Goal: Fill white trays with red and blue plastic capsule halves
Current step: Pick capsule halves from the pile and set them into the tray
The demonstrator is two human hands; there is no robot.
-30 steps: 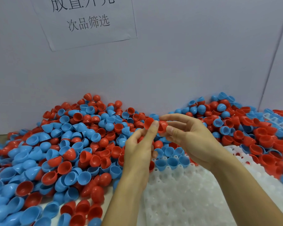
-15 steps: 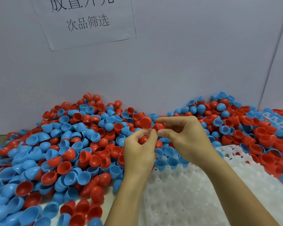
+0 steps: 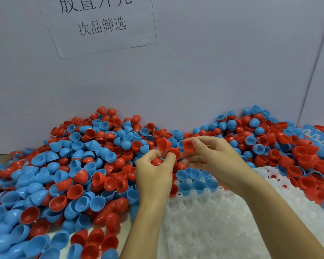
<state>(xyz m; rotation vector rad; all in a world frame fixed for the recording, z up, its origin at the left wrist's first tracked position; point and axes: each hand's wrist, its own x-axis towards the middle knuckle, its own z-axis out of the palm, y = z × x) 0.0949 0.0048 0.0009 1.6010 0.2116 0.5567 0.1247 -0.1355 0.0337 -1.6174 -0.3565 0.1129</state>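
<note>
left hand (image 3: 154,176) clutches several red halves (image 3: 156,161) | right hand (image 3: 211,157) pinches one red half (image 3: 188,146) | risk: overfull left grip (loose stack) spills onto near white tray (image 3: 213,221)

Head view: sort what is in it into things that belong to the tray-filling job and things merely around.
Job:
left hand, gripping red halves
right hand, pinching a red half
white tray, with blue halves seated in its far row
pile of loose halves

Merely around:
paper sign
grey wall
second tray, far right
</note>
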